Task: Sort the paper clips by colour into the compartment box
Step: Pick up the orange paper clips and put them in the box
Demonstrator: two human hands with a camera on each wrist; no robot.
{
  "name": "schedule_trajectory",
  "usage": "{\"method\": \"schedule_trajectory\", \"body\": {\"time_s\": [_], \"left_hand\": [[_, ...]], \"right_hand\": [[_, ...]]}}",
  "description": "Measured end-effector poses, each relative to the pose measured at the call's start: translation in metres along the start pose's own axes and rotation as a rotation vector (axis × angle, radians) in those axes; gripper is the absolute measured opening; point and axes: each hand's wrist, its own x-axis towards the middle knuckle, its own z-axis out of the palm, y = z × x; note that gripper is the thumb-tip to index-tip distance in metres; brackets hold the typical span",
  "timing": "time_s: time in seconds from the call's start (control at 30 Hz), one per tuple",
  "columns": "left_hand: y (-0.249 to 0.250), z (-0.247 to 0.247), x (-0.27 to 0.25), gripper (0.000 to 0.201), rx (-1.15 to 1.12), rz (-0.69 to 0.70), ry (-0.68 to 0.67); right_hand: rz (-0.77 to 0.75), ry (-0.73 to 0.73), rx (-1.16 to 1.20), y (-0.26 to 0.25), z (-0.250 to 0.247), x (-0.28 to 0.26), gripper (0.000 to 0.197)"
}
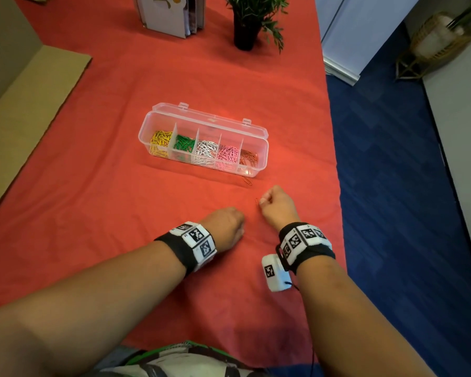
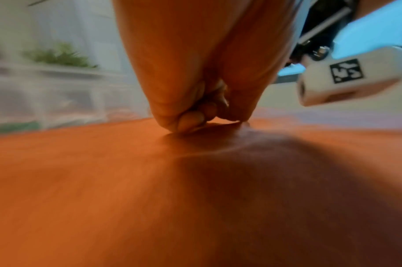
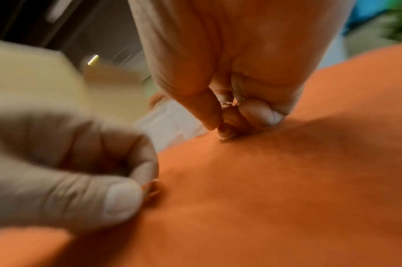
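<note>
The clear compartment box point(image 1: 259, 170) lies open mid-table, holding yellow, green, white, pink and red clips in separate compartments. One loose red clip point(image 1: 247, 180) lies on the cloth just in front of the box's right end. My right hand point(image 1: 265, 201) is low over the cloth near the box and pinches a red paper clip point(image 1: 257, 201) between thumb and finger; the same clip point(image 3: 224, 138) touches the cloth. My left hand point(image 1: 229, 227) is curled beside it, its fingertips point(image 3: 147, 173) pinching a small reddish clip point(image 3: 153, 188) against the cloth, though that view is blurred.
The red tablecloth point(image 1: 93, 186) covers the table, whose right edge drops to blue carpet point(image 1: 392, 186). A potted plant point(image 1: 246, 23) and a book stand point(image 1: 172, 14) stand at the back. Cardboard point(image 1: 25, 104) lies along the left.
</note>
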Motion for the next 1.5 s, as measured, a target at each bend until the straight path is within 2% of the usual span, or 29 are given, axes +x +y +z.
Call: {"method": "schedule_trajectory", "body": {"time_s": [0.07, 0.13, 0.2, 0.27, 0.3, 0.4, 0.47, 0.53, 0.6, 0.67, 0.73, 0.93, 1.0, 1.03, 1.1, 1.17, 1.2, 1.3, 1.4, 1.5], "left_hand": [[-0.003, -0.011, -0.004, 0.019, -0.232, -0.153, 0.012], [-0.009, -0.023, -0.008, 0.021, -0.721, -0.331, -0.038], [-0.015, -0.033, -0.015, 0.018, -1.235, -0.490, -0.028], [-0.025, -0.044, -0.024, 0.020, -1.525, -0.531, -0.036], [-0.028, -0.049, -0.028, 0.022, -1.589, -0.528, -0.032], [-0.033, -0.058, -0.033, 0.026, -1.588, -0.570, 0.043], [-0.036, -0.059, -0.032, 0.024, -1.465, -0.620, 0.125], [-0.038, -0.060, -0.030, 0.025, -1.371, -0.637, 0.205], [-0.041, -0.061, -0.029, 0.024, -1.327, -0.635, 0.268], [-0.044, -0.062, -0.029, 0.021, -1.294, -0.625, 0.302], [-0.047, -0.063, -0.031, 0.020, -1.235, -0.603, 0.322], [-0.055, -0.067, -0.036, 0.029, -1.239, -0.607, 0.256], [-0.057, -0.070, -0.037, 0.029, -1.245, -0.615, 0.232], [-0.058, -0.071, -0.038, 0.029, -1.240, -0.618, 0.225], [-0.060, -0.072, -0.039, 0.030, -1.214, -0.627, 0.220], [-0.064, -0.073, -0.040, 0.032, -1.186, -0.624, 0.230], [-0.064, -0.074, -0.040, 0.033, -1.171, -0.612, 0.234], [-0.059, -0.078, -0.038, 0.032, -1.150, -0.525, 0.239], [-0.043, -0.091, -0.024, 0.034, -1.206, -0.423, 0.238], [-0.020, -0.107, 0.000, 0.031, -1.287, -0.358, 0.221]], "right_hand": [[0.122, -0.006, 0.285, 0.002, -0.003, 0.003, 0.023], [0.239, -0.022, 0.589, -0.001, -0.007, 0.003, 0.025], [0.303, -0.041, 0.802, -0.006, -0.012, 0.001, 0.019], [0.289, -0.059, 0.762, -0.009, -0.012, 0.002, 0.017], [0.256, -0.046, 0.609, -0.009, -0.010, 0.003, 0.016], [0.085, 0.031, -0.085, -0.012, 0.003, 0.006, 0.009], [0.014, 0.029, -0.394, -0.012, 0.019, 0.006, 0.030], [-0.021, 0.043, -0.500, -0.017, 0.030, 0.001, 0.035], [-0.045, 0.059, -0.496, -0.025, 0.034, -0.003, 0.035], [-0.066, 0.068, -0.366, -0.035, 0.031, -0.003, 0.030], [-0.033, 0.079, -0.137, -0.042, 0.027, 0.003, 0.019], [0.338, 0.142, 0.880, -0.055, 0.019, 0.016, 0.028], [0.425, 0.142, 1.021, -0.059, 0.014, 0.015, 0.023], [0.435, 0.125, 0.994, -0.059, 0.013, 0.017, 0.022], [0.355, 0.069, 0.644, -0.057, 0.012, 0.020, 0.020], [0.226, 0.121, 0.215, -0.058, 0.015, 0.018, 0.013], [0.178, 0.160, 0.084, -0.059, 0.019, 0.016, 0.019], [0.051, 0.168, -0.197, -0.061, 0.035, 0.007, 0.030], [0.006, 0.151, -0.463, -0.061, 0.045, -0.007, 0.029], [0.022, 0.098, -0.503, -0.057, 0.043, -0.020, 0.028]]}}
